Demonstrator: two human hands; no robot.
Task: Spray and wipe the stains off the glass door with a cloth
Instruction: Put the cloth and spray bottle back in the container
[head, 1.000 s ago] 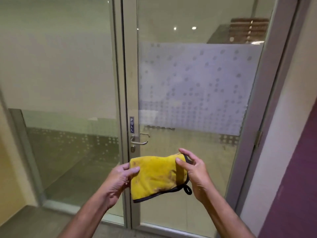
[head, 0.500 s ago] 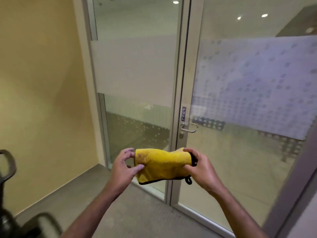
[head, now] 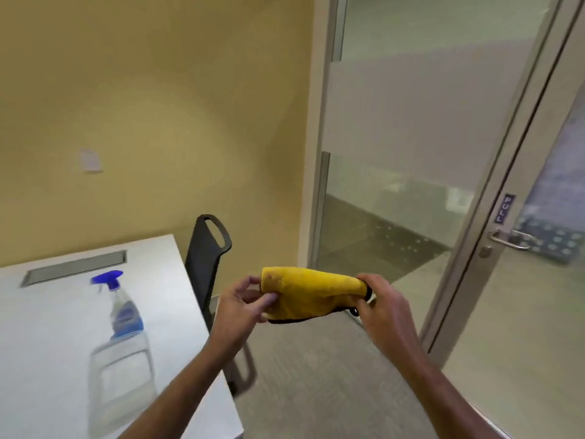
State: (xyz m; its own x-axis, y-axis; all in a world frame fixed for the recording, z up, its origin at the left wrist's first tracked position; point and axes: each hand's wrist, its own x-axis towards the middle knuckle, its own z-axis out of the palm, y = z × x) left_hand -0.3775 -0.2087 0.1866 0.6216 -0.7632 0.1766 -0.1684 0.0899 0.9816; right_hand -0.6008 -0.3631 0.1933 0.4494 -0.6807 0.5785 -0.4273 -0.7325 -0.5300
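- The view has swung left off the glass, so the table [head: 164, 280] now shows, with the bottle [head: 122, 307] standing on it untouched
- Left hand [head: 242, 307] pinches one end of the cloth [head: 311, 293], folded narrower than before
- Right hand [head: 384, 304] grips the other end
- Door [head: 538, 312] sits far right, and fetching the spray looks next

Two hands are shown, one left hand [head: 243, 307] and one right hand [head: 384, 304]. Also counted are one yellow cloth [head: 313, 291], one spray bottle [head: 122, 307], one white table [head: 47, 359], one black chair [head: 202, 258], one glass door [head: 554, 312], one lever handle [head: 509, 240], one PULL label [head: 504, 209] and one wall plate [head: 91, 160].
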